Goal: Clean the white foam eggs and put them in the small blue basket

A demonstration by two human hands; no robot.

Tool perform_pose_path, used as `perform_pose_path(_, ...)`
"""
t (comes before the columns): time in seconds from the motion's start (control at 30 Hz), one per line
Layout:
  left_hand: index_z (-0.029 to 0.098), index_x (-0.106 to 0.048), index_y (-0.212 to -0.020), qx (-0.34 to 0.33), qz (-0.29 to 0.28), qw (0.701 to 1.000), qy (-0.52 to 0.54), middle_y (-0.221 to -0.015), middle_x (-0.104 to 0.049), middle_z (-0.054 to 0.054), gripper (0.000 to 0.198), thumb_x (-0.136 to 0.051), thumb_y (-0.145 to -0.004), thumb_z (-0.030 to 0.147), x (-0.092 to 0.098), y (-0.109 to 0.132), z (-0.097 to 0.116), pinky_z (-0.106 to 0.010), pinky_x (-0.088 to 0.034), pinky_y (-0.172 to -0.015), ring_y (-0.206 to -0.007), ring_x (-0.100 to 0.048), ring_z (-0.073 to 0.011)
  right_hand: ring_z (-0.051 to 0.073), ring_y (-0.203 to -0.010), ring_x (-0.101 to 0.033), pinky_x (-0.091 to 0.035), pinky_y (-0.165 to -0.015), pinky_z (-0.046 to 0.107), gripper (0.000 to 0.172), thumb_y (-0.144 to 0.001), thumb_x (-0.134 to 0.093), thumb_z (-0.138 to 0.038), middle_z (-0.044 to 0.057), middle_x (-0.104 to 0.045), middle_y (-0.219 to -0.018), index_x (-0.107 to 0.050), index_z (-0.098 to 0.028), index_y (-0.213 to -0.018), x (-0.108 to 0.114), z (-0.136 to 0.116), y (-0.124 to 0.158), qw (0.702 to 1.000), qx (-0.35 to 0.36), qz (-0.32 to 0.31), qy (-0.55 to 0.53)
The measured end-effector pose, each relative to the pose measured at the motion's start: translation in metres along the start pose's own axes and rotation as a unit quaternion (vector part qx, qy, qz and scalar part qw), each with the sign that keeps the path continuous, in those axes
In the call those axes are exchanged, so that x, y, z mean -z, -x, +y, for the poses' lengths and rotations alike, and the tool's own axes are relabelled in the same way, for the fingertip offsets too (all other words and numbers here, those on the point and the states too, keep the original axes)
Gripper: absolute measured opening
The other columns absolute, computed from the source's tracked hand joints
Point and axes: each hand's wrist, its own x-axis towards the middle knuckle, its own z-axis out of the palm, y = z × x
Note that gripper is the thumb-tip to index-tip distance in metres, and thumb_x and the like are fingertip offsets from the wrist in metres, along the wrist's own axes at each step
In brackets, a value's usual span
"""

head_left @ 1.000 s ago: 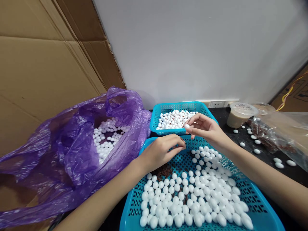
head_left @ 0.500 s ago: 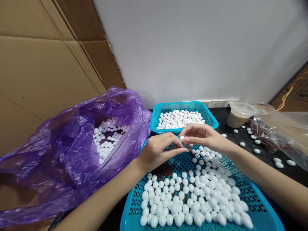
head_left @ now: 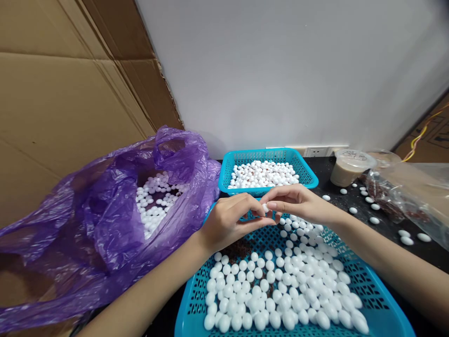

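A small white egg-shaped ball is pinched between the thumb and fingers of my right hand, above the far end of the near blue basket. My left hand meets it from the left, its thumb and fingertips drawn together right by the ball. Whatever the left fingertips hold is too small or hidden to make out. Below both hands the near basket holds many loose white balls. A clump of reddish-brown shreds lies in its far left part, partly beneath my left hand.
Behind stands a smaller blue basket of white balls with reddish specks. An open purple plastic bag with white balls is at left. To the right are a lidded cup, a clear bag of brown shreds and stray balls on the black tabletop.
My right hand and the white ball have dropped slightly, and its fingers have come closer to my left fingertips. The baskets and the bag have stayed put.
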Motion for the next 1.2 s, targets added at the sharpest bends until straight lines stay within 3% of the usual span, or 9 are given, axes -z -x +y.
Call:
perform_pose_path(0.47,0.015,-0.058,-0.081,0.011,0.008,1.0,-0.011,-0.068,-0.06,0.001,0.022,-0.074,-0.071,0.028,-0.0008,0.0012,-0.0012,-0.019,-0.046,-0.053,-0.059,-0.054,-0.008,0.013,-0.082,-0.063,-0.052,-0.072,0.026,0.018,-0.084,-0.059,-0.03,0.004,-0.066,-0.09,-0.068,-0.019,-0.095,0.0008,-0.0005,0.0024,1.0,-0.014,-0.021,0.001)
perform_pose_path(0.8,0.016,-0.064,-0.094,-0.015,0.024,0.999,-0.022,-0.07,-0.062,0.0,0.03,-0.074,-0.069,0.031,0.0003,0.0007,-0.001,-0.019,-0.048,-0.053,-0.06,-0.056,-0.0083,0.009,-0.074,-0.063,-0.052,-0.068,0.022,0.012,-0.083,-0.061,-0.023,0.002,-0.065,-0.086,-0.068,-0.018,-0.09,-0.0004,-0.0021,0.0032,0.999,-0.021,-0.029,-0.029)
perform_pose_path(1.2,0.015,-0.065,-0.088,-0.014,0.011,1.0,-0.011,-0.069,-0.062,0.0,0.023,-0.072,-0.072,0.029,0.0016,0.0012,0.0013,-0.019,-0.049,-0.055,-0.06,-0.057,-0.0083,0.009,-0.074,-0.062,-0.053,-0.069,0.023,0.014,-0.084,-0.06,-0.023,0.002,-0.066,-0.085,-0.068,-0.018,-0.094,-0.002,-0.0034,0.0037,0.998,-0.025,-0.041,-0.041)
